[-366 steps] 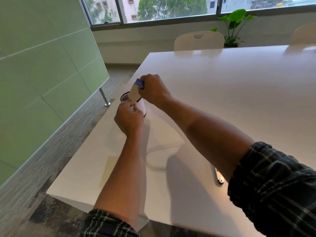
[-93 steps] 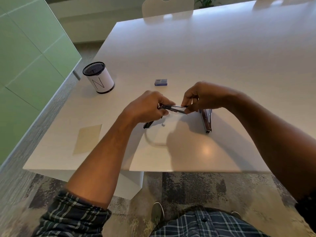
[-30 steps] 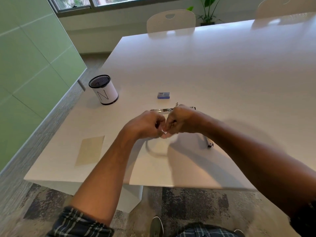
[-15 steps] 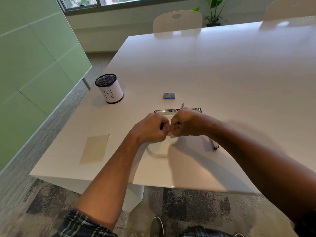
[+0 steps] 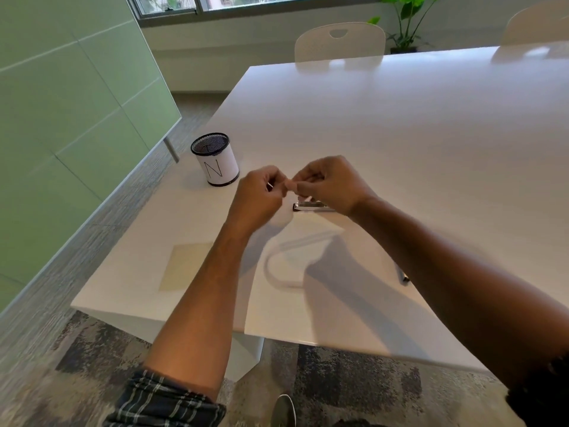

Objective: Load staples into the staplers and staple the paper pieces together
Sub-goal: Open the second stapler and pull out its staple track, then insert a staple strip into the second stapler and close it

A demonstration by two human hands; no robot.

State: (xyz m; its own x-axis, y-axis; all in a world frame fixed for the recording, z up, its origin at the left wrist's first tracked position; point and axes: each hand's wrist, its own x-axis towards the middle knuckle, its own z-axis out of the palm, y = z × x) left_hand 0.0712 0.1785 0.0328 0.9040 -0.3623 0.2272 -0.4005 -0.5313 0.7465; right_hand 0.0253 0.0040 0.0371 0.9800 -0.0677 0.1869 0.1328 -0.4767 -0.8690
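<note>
Both hands' fingers (image 5: 291, 184) pinched tog. above stapler (image 5: 311, 206); what's held unclear.

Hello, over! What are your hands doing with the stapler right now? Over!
Both hands, left and right, raised together, pinching something tiny; can't tell what. Stapler lying on table under right hand. Nothing in the way.

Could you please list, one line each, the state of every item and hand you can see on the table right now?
left hand: raised, fingers curled, pinching something small and thin.
right hand: raised, fingertips meeting the left's; what they hold is too small to tell.
stapler: lying on the table under the right hand, held by nobody.
paper piece: lying flat, untouched.
mesh cup: upright.
second stapler: mostly hidden by the right arm.
</note>
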